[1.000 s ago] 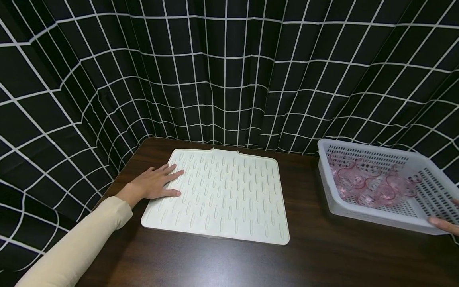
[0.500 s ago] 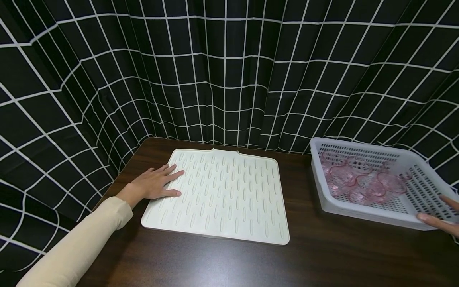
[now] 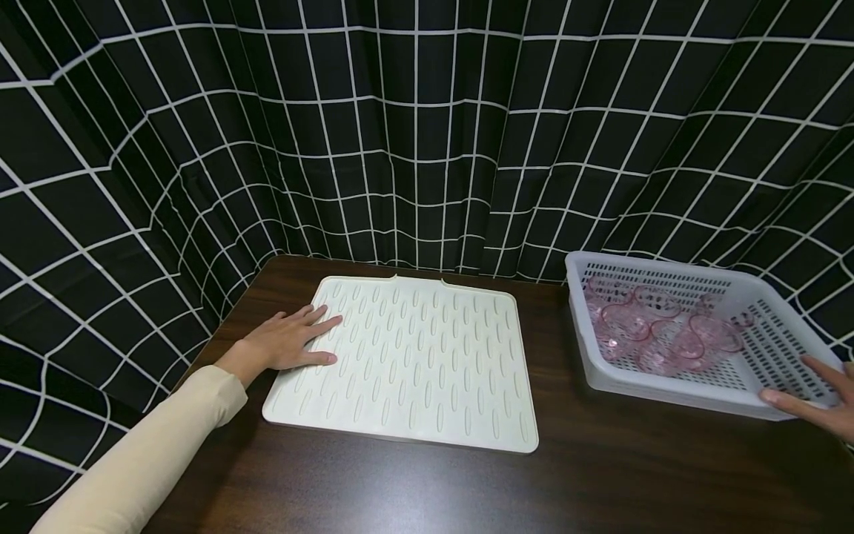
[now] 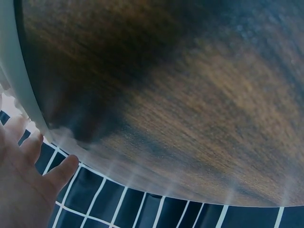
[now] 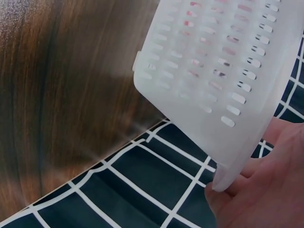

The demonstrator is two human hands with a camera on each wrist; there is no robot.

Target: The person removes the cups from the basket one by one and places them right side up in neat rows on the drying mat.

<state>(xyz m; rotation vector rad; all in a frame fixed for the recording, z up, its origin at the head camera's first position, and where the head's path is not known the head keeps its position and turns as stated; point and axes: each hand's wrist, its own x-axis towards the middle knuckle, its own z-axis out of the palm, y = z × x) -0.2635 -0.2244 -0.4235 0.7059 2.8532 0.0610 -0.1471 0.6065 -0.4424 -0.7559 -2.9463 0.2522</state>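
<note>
My left hand (image 3: 288,343) lies flat with fingers spread on the left side of a white ribbed mat (image 3: 427,363). In the left wrist view the same hand (image 4: 28,175) appears at the lower left, beside the mat's pale edge. At the far right, my right hand (image 3: 823,400) holds the right end of a white perforated plastic basket (image 3: 674,393), thumb at its front corner and fingers over the rim. In the right wrist view the right hand (image 5: 266,185) grips the basket's end. Several clear pink items with rounded pink rims (image 3: 667,330) lie jumbled inside the basket's left part.
The dark wooden table (image 3: 373,489) carries both mat and basket. A black curtain with a white grid (image 3: 414,148) hangs along the back and sides, close behind the mat and the basket. A strip of table separates the basket from the mat.
The basket has slid left toward the mat, with the right hand coming further into view along with it. The left hand and the mat have stayed in place.
</note>
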